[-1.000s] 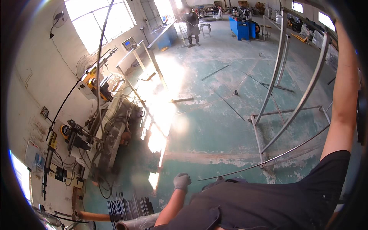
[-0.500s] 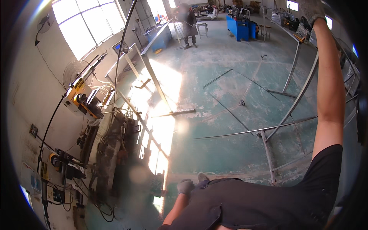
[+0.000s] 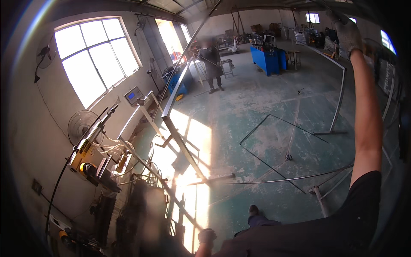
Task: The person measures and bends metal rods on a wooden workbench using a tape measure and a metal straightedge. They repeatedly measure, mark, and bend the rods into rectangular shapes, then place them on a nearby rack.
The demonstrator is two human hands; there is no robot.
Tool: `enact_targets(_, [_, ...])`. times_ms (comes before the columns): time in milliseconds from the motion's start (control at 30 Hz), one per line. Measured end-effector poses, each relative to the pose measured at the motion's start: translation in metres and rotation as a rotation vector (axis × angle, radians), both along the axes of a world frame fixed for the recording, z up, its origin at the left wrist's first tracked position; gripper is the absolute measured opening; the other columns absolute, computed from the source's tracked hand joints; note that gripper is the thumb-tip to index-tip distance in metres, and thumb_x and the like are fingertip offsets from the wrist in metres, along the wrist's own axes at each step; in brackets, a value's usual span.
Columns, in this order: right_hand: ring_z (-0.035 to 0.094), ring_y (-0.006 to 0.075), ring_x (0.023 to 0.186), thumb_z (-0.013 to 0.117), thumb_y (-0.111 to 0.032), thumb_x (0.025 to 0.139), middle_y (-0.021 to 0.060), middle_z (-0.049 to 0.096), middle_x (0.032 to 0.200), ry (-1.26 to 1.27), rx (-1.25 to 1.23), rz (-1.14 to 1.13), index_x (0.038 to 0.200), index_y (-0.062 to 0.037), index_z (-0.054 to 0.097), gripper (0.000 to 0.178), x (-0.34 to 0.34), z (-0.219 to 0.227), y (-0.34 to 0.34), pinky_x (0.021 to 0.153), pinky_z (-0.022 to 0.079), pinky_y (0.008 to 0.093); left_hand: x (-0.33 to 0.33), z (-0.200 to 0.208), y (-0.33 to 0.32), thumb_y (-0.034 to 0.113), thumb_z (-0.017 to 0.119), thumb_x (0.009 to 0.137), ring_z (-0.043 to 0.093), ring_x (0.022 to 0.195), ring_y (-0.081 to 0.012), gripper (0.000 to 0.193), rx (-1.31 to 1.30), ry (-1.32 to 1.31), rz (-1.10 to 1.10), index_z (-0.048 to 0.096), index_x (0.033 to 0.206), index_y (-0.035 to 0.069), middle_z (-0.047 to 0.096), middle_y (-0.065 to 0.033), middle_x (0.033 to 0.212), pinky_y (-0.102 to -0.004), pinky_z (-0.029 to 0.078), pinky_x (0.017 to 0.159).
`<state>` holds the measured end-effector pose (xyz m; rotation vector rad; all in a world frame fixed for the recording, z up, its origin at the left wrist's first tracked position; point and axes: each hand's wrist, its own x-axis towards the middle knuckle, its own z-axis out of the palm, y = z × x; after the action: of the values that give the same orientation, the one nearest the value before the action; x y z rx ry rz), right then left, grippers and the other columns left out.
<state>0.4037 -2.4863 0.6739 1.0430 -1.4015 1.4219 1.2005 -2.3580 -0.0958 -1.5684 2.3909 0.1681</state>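
Observation:
My right hand (image 3: 349,35), in a grey work glove, is raised at the upper right with the arm stretched out. Its fingers are dark and bent away, so their grip is unclear. Low in the picture, beside my body, my left hand (image 3: 206,236) is gloved too, with its fingers curled closed. Whatever it may hold is hidden. The end of a slanting metal rail (image 3: 165,184) passes close to that hand. Across the floor in front of me stretches a long thin metal bar (image 3: 274,181), running toward my right arm.
Machinery with cables and a yellow unit (image 3: 81,156) lines the left wall. Metal posts (image 3: 182,143) rise beside it; a grey frame (image 3: 338,100) stands at right. Thin dark rods (image 3: 274,167) lie on the floor. Farther back are a person (image 3: 209,62) and a blue machine (image 3: 265,60).
The view has tilted upward, showing more window and ceiling. My left hand now appears lower in the picture. My right arm stays raised.

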Motion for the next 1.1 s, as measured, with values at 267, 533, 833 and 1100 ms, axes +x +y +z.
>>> enact_targets(267, [0.074,0.0230,0.120,0.071,-0.060,0.101,0.0080,0.081,0.126,-0.215,0.161,0.197,0.130,-0.0165,0.080,0.053,-0.034,-0.030,-0.184,0.102,0.054,0.0364,-0.010,-0.055,-0.177,0.045,0.068,0.092,0.076,0.099,-0.0258,0.032,0.144,-0.076,0.019,0.084,0.104,0.021,0.079,-0.0036,0.100,-0.0441,0.061,0.084])
enact_targets(533, [0.077,0.0275,0.110,0.071,-0.052,0.102,0.0093,0.083,0.113,-0.137,0.012,0.196,0.123,-0.0153,0.083,0.044,-0.001,-0.079,-0.431,0.098,0.056,0.0385,-0.048,-0.029,-0.330,0.039,0.071,0.088,0.075,0.094,-0.0246,0.019,0.069,-0.003,-0.029,0.080,0.090,0.022,0.075,-0.0009,0.094,-0.0423,0.060,0.081])
enact_targets(833, [0.074,0.0191,0.096,0.078,-0.041,0.102,0.0077,0.081,0.103,-0.377,0.062,0.455,0.116,-0.0117,0.082,0.032,0.100,-0.285,-0.633,0.086,0.055,0.0357,-0.078,-0.006,-0.525,0.021,0.065,0.088,0.069,0.076,-0.0271,0.010,0.071,0.360,0.024,0.067,0.083,0.012,0.067,-0.0084,0.078,-0.0368,0.054,0.064])
enact_targets(1100, [0.072,0.0229,0.089,0.073,-0.038,0.105,0.0112,0.078,0.095,-0.615,0.164,0.549,0.110,-0.0046,0.077,0.034,0.168,-0.400,-0.784,0.082,0.054,0.0366,-0.027,-0.010,-0.588,0.001,0.067,0.093,0.056,0.050,-0.0195,0.009,0.349,1.954,1.382,0.071,0.099,-0.003,0.061,-0.0078,0.070,-0.0308,0.042,0.043])
